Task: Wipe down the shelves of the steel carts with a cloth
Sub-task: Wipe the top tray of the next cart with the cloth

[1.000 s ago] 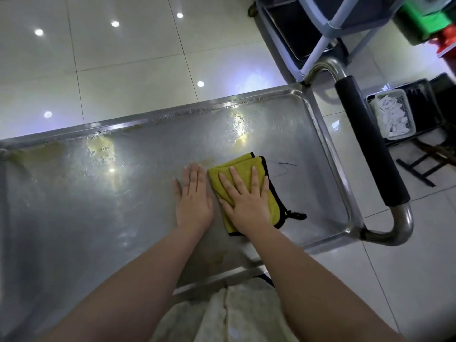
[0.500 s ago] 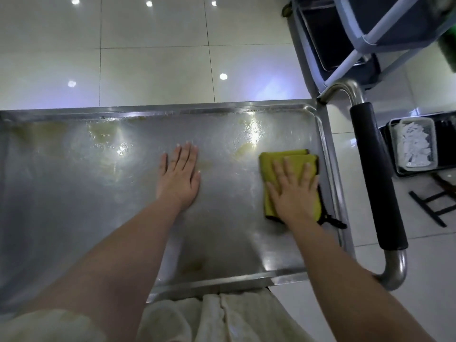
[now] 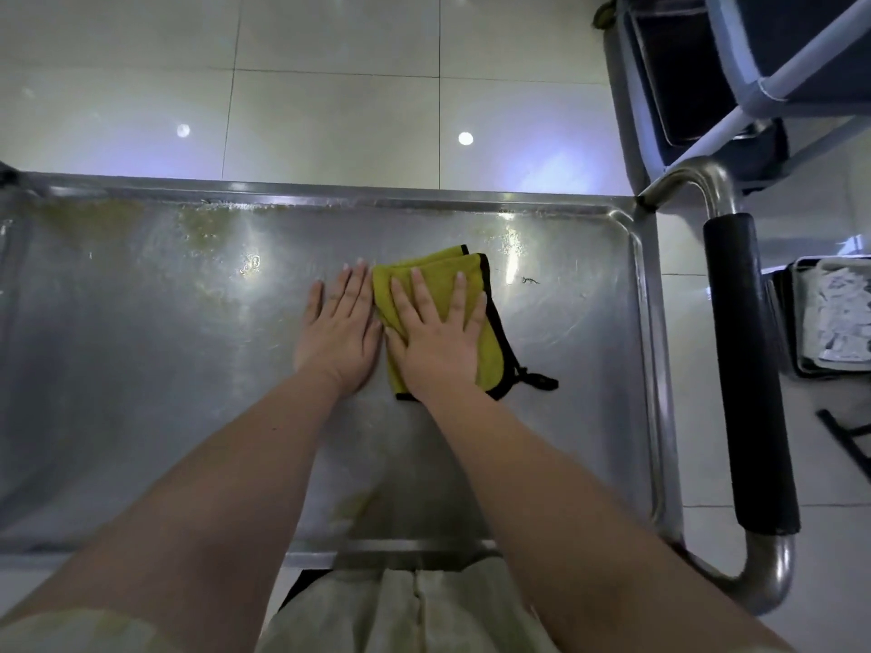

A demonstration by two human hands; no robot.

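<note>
The right grip [image 3: 438,341] lies flat on the yellow cloth [image 3: 436,262], with the fingers straight and a little spread. It presses the cloth down and does not clench it, so this grip is released. The cloth is folded, has a black border, and lies on the steel shelf [image 3: 141,369] directly under the right grip. Its far edge shows beyond the fingertips, and its black loop [image 3: 537,381] sticks out just to the right of the wrist.

The left grip [image 3: 341,337] is just beside the right one, almost touching it. It also is released: the palm rests flat on the bare steel with the fingers straight and close together. Its fingertips are just beside the left edge of the cloth.

Beyond the left grip and more to the left, yellowish stains [image 3: 202,228] lie along the far rim of the shelf. Well to the right of the right grip stands the cart handle [image 3: 749,369] with a black sleeve. Farther right is a tray [image 3: 834,318] with white pieces, and a second cart [image 3: 683,63] stands beyond the handle on the tiled floor [image 3: 330,110].
</note>
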